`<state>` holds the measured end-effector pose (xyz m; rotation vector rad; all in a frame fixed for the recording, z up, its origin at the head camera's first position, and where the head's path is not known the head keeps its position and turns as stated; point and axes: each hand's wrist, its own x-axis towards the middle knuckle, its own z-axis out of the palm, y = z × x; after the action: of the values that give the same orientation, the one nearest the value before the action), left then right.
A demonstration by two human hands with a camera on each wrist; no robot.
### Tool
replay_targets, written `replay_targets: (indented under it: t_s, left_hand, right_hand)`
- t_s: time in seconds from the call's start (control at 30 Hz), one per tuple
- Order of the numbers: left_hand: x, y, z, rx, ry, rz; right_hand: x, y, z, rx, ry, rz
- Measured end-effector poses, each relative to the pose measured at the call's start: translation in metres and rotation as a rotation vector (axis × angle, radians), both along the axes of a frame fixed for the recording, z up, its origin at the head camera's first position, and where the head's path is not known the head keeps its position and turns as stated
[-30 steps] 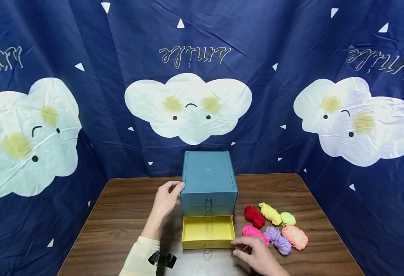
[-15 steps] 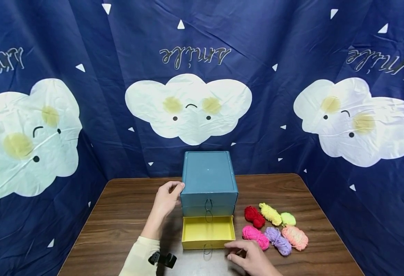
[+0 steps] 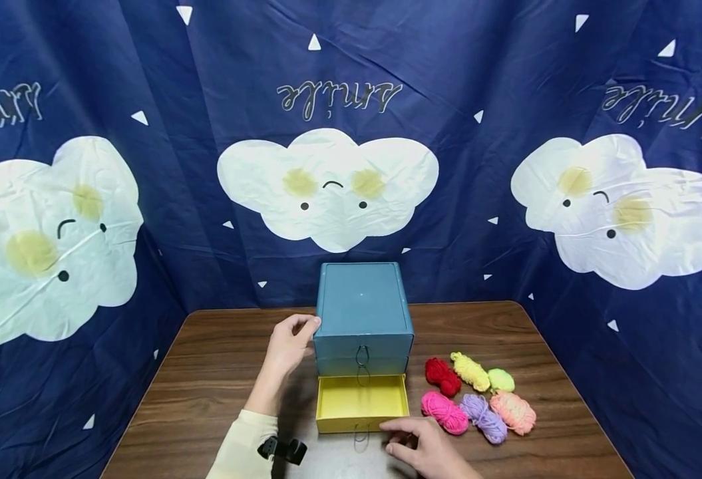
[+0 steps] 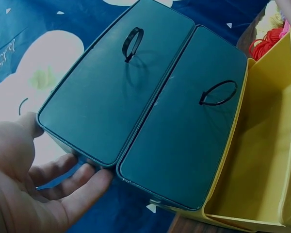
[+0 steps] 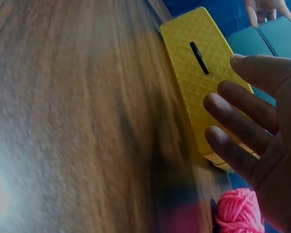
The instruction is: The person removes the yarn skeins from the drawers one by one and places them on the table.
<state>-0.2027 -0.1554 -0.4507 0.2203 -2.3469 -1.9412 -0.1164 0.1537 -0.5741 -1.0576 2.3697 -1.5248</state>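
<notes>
A blue drawer cabinet [image 3: 361, 299] stands at mid-table, its two upper blue drawers closed. Its yellow bottom drawer [image 3: 362, 399] is pulled out and holds nothing. My left hand [image 3: 289, 342] rests at the cabinet's left edge; in the left wrist view the thumb is at a corner and the loosely spread fingers [image 4: 87, 191] lie along the side. By the drawer's front, right of its black loop handle [image 5: 199, 58], is my right hand [image 3: 424, 444]. Its fingers are extended and apart in the right wrist view, with nothing between them.
Right of the cabinet lie several yarn skeins: red [image 3: 443, 377], yellow [image 3: 470, 371], green [image 3: 500, 380], pink [image 3: 444, 412], purple [image 3: 484, 418] and peach [image 3: 513, 412]. A dark blue cloth with clouds [image 3: 327, 189] hangs behind and beside the wooden table [image 3: 225, 359].
My right hand has shifted left along the front of the yellow drawer, uncovering more of the pink skein. My left hand, the cabinet and the drawer have stayed put.
</notes>
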Motion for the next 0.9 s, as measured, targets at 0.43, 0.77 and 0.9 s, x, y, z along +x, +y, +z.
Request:
replay_targets:
  t_s: [0.43,0.77,0.9]
  left_hand:
    - [0.0,-0.001,-0.001,0.013,-0.002,-0.006]
    - [-0.001,-0.001,-0.001,0.025,-0.001,-0.003]
    - [-0.001,-0.001,-0.001,0.029,0.0,-0.005]
  right_hand:
    - [0.001,-0.011,-0.008,-0.003,0.063,0.047]
    - [0.001,-0.02,-0.012,0.016,0.068,0.072]
    - [0.0,-0.023,-0.014,0.015,0.026,0.091]
